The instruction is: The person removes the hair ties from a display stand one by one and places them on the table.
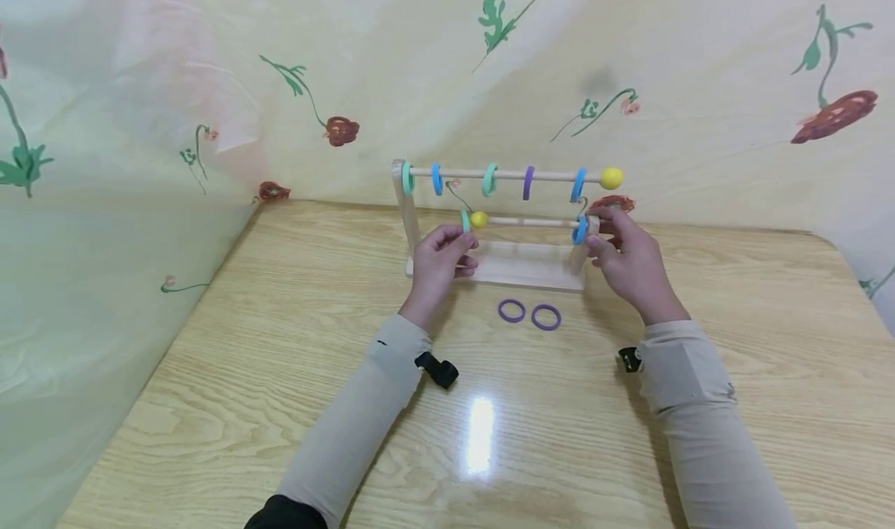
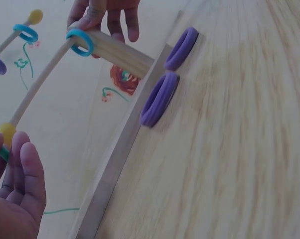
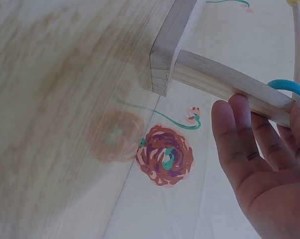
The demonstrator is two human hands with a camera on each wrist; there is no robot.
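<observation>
A wooden rack holds two rods. My left hand [image 1: 439, 261] pinches a green ring [image 1: 465, 220] beside the yellow ball [image 1: 478, 219] that caps the free left end of the lower rod [image 1: 531, 222]. A blue ring [image 1: 579, 231] hangs at that rod's other end, close to the short wooden post [image 3: 229, 79]. With thumb and fingers, my right hand [image 1: 632, 261] grips the top of this post. Two purple rings [image 1: 512, 321] lie side by side on the table, just in front of the rack's base [image 1: 524, 275].
Above, the upper rod [image 1: 506, 175] carries several green, blue and purple rings and ends in a yellow ball [image 1: 611, 178] at the right. A tall post [image 1: 405, 210] supports it at the left. Flowered cloth [image 1: 419, 71] hangs behind the wood-grain table [image 1: 245, 342].
</observation>
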